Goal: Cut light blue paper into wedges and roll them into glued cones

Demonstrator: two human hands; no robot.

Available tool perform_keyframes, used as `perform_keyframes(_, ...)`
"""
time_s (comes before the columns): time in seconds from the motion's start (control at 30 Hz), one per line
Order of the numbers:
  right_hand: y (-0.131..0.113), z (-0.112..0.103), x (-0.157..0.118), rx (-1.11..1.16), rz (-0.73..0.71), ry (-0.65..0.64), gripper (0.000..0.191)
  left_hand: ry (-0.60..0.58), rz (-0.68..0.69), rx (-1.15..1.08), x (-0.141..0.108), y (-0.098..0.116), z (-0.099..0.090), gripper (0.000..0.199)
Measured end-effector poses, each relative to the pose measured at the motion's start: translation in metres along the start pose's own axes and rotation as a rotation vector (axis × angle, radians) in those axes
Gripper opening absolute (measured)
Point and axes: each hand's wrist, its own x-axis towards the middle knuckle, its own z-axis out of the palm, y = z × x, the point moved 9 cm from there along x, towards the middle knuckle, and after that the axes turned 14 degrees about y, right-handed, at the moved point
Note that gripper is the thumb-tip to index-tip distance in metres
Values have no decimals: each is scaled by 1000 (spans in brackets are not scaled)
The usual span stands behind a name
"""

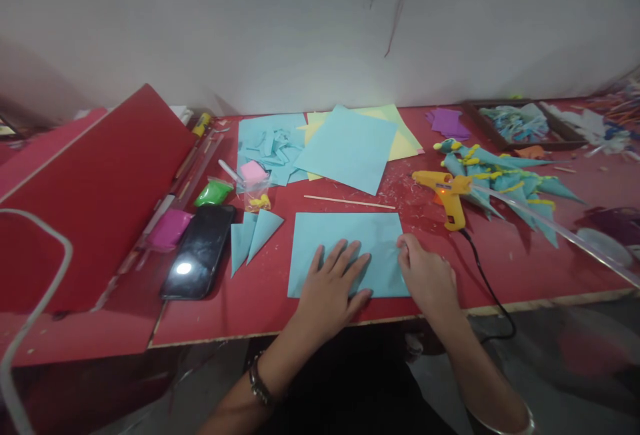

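Note:
A light blue sheet of paper (345, 231) lies at the front of the red table, its near edge close to the table's edge. My left hand (333, 281) rests flat on it with the fingers spread. At the sheet's right edge, my right hand (425, 275) is closed with its fingers curled; whether it pinches the paper edge is hidden. Just beyond the sheet lies a thin wooden stick (350, 202). Small blue paper cones (263, 231) sit to the left. On the right, a yellow glue gun (445, 195) with a lit orange light holds a long clear glue stick (555, 228).
A black phone (200, 255) and packets of green clay (213, 191) and pink clay (170, 229) lie left. Behind are blue paper sheets (350, 145) and paper scraps (275, 148). Yellow-trimmed blue cones (500, 175) and a scrap-filled tray (565, 129) stand right. A black cord (483, 281) hangs over the edge.

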Motion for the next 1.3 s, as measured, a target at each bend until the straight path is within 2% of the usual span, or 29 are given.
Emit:
perform_keyframes(0.23, 0, 1, -1, -6, -11, -4, 26, 19, -6, 3, 0, -5, 0, 50)
perform_keyframes(0.43, 2, 3, -1, -40, 5, -26, 27, -33, 48, 15, -6, -17, -2, 51)
perform_keyframes(0.7, 1, 2, -3, -29, -8, -12, 27, -124, -4, 88, -22, -52, -21, 49)
perform_keyframes(0.83, 1, 1, -3, -30, -5, -11, 27, -128, -22, 117, -34, -69, -28, 49)
perform_keyframes(1.17, -4, -3, -3, -61, -52, -17, 26, -153, 5, 173, -45, -85, -31, 43)
perform_keyframes(1.23, -9, -12, -1, -78, -100, 55, 27, -179, 5, 174, -45, -88, -30, 44)
perform_keyframes(1.3, -18, -27, -4, -81, -166, 206, 29, -189, 3, 181, -45, -90, -29, 45)
